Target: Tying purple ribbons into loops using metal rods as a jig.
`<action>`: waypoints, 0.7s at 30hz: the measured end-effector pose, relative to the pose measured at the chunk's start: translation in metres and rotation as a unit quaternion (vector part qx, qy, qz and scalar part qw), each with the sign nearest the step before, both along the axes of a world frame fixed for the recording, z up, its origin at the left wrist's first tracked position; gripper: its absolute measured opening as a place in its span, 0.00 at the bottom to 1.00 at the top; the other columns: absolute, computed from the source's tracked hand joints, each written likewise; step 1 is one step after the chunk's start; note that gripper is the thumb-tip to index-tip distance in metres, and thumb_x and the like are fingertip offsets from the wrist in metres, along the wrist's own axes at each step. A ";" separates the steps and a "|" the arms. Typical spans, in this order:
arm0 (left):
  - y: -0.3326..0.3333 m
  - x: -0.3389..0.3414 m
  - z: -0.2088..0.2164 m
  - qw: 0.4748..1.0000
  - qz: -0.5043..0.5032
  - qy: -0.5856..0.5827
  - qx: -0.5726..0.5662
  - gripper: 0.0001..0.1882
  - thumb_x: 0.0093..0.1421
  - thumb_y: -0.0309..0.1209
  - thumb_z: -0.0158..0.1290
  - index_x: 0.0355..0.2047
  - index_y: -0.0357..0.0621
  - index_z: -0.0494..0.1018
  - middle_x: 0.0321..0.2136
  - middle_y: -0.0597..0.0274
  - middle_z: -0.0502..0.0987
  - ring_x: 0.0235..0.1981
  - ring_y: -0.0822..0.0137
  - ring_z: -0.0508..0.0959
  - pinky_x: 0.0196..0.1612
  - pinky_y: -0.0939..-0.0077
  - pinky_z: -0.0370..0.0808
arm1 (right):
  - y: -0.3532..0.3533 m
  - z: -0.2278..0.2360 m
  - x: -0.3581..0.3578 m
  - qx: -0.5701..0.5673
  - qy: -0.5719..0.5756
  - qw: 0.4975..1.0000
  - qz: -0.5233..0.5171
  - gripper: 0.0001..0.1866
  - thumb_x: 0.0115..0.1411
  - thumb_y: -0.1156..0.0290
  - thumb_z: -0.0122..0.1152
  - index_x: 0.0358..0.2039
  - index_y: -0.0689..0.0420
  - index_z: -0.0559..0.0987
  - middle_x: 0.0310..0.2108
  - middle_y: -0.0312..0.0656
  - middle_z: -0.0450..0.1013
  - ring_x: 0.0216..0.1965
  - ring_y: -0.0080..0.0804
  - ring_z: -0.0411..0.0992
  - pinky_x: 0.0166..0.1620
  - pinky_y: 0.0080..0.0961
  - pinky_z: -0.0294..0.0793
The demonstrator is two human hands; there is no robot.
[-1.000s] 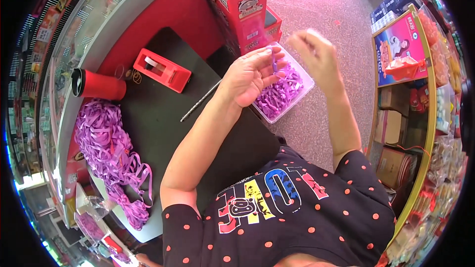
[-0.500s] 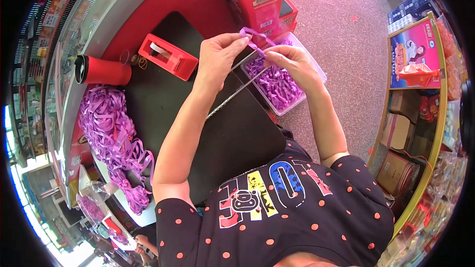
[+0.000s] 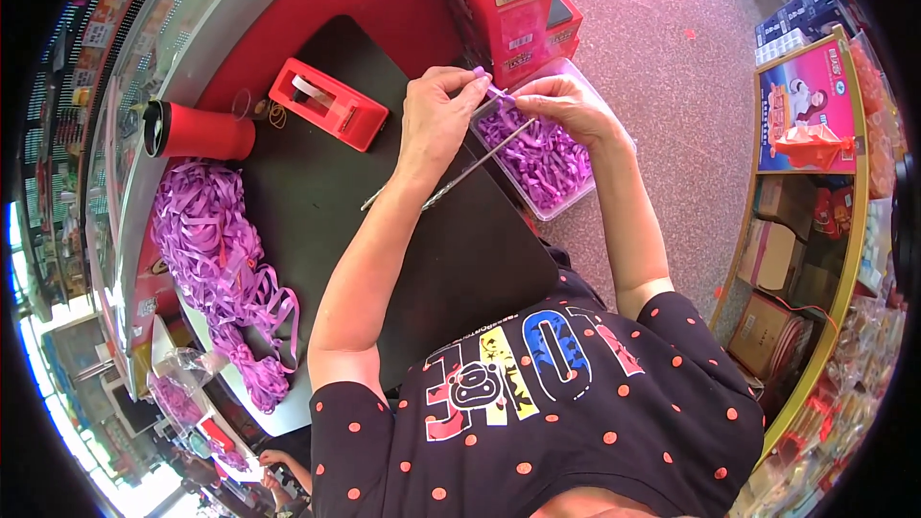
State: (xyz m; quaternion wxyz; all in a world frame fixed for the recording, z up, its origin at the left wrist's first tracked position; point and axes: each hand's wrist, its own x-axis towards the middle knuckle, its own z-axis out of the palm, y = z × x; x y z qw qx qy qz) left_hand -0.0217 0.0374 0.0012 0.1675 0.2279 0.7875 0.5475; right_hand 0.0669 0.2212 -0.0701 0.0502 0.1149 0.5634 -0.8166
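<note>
My left hand (image 3: 439, 115) and my right hand (image 3: 574, 113) are raised close together, each pinching a short purple ribbon (image 3: 497, 92) that spans the small gap between them. Under my hands stands a clear plastic box (image 3: 581, 194), filled with small purple ribbon pieces (image 3: 549, 165). Thin metal rods (image 3: 477, 165) slant from the black tabletop (image 3: 451, 259) up to the box, beneath my hands; my left forearm covers part of them. A big tangled heap of purple ribbon (image 3: 206, 249) lies at the table's left side.
A red tape dispenser (image 3: 331, 105) and a red tumbler (image 3: 206, 137) with a black lid stand at the back left. Tall red cartons (image 3: 518, 29) rise behind the box. Shelves with goods (image 3: 796, 249) line the right. Another person's hand (image 3: 273, 460) shows at lower left.
The ribbon loop between my hands has been drawn in and looks smaller. My left hand has shifted slightly right, and the rods now lie at a different angle.
</note>
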 end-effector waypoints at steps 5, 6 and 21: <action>-0.013 0.002 0.005 0.977 0.024 0.186 -0.104 0.11 0.55 0.34 0.59 0.33 0.39 0.81 0.39 0.56 0.76 0.43 0.62 0.73 0.47 0.72 0.69 | -0.024 0.000 -0.002 -0.025 0.023 0.999 0.019 0.11 0.53 0.69 0.67 0.33 0.62 0.81 0.28 0.34 0.76 0.29 0.16 0.70 0.36 0.15 0.68; -0.016 0.002 0.005 0.942 0.041 0.292 -0.159 0.11 0.54 0.34 0.59 0.32 0.40 0.81 0.39 0.56 0.76 0.43 0.60 0.72 0.47 0.70 0.68 | -0.031 0.001 -0.002 -0.031 0.030 0.999 0.015 0.09 0.53 0.71 0.66 0.33 0.62 0.80 0.27 0.33 0.75 0.28 0.16 0.71 0.34 0.14 0.70; -0.029 0.022 0.006 0.937 -0.016 0.339 -0.077 0.06 0.50 0.24 0.59 0.31 0.38 0.79 0.37 0.57 0.74 0.41 0.56 0.72 0.44 0.67 0.70 | -0.060 -0.004 0.005 -0.042 0.033 0.998 -0.036 0.10 0.54 0.68 0.66 0.31 0.62 0.80 0.24 0.32 0.74 0.26 0.15 0.69 0.31 0.14 0.67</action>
